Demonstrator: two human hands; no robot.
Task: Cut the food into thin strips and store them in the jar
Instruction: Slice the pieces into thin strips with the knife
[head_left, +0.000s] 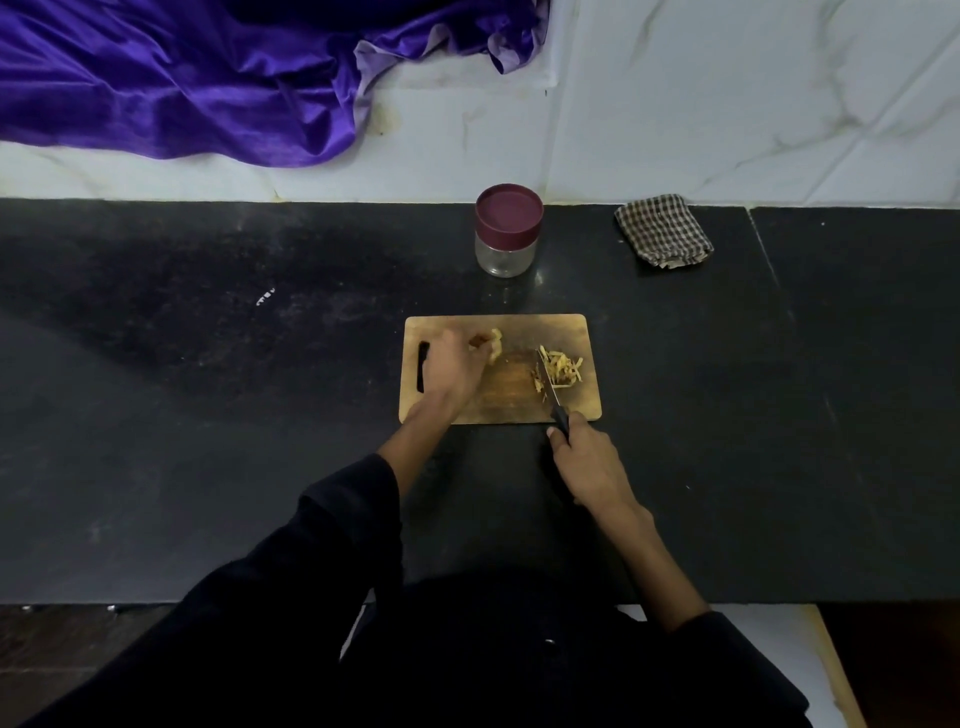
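Gripping the black-handled kitchen knife (551, 391), the right hand (587, 462) could scatter pale cut strips (562, 366) off the wooden chopping board (511, 402); the left hand (453, 364) pinches an uncut pale chunk (496, 345), fingertips at risk.

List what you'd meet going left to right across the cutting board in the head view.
Board's handle slot → left hand → uncut piece of food → knife → pile of cut strips.

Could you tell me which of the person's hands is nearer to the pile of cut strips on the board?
The right. The right hand grips the knife, its blade beside the cut strips; the left hand holds the uncut piece across the cutting board.
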